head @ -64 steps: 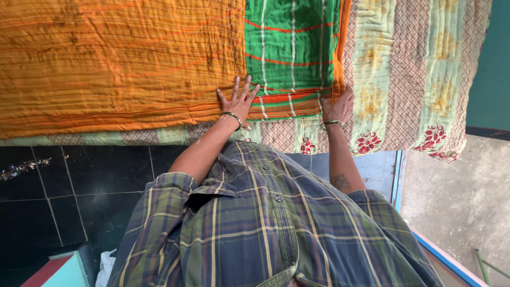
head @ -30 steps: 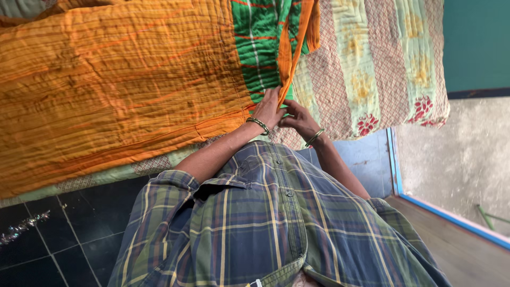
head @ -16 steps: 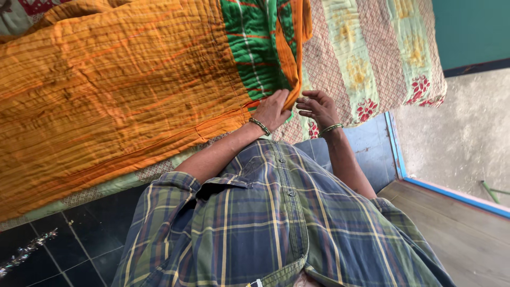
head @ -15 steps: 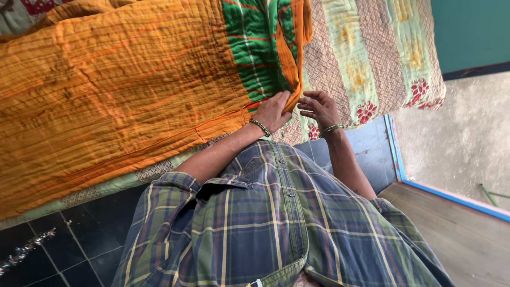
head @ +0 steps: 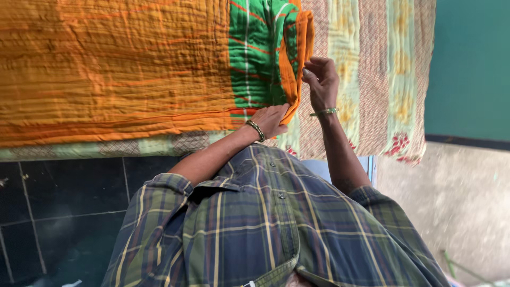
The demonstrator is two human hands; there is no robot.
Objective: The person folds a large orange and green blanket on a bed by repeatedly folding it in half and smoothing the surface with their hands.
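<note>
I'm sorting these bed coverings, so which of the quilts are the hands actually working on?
The orange quilt with the green panel, lying on top. The left hand presses its edge and the right hand lifts its folded border. The pale floral patchwork quilt lies underneath, untouched.

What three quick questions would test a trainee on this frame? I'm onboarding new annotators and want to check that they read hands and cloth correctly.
1. True or false: the right hand lies flat on the dark tiled floor.
2. Which hand presses on the lower edge of the orange and green quilt?
A. the left hand
B. the right hand
C. neither
3. Fill in: the raised flap by the right hand shows an ______ side.

Key: 1 false, it is raised at the quilt's turned-up edge; 2 A; 3 orange.
</note>
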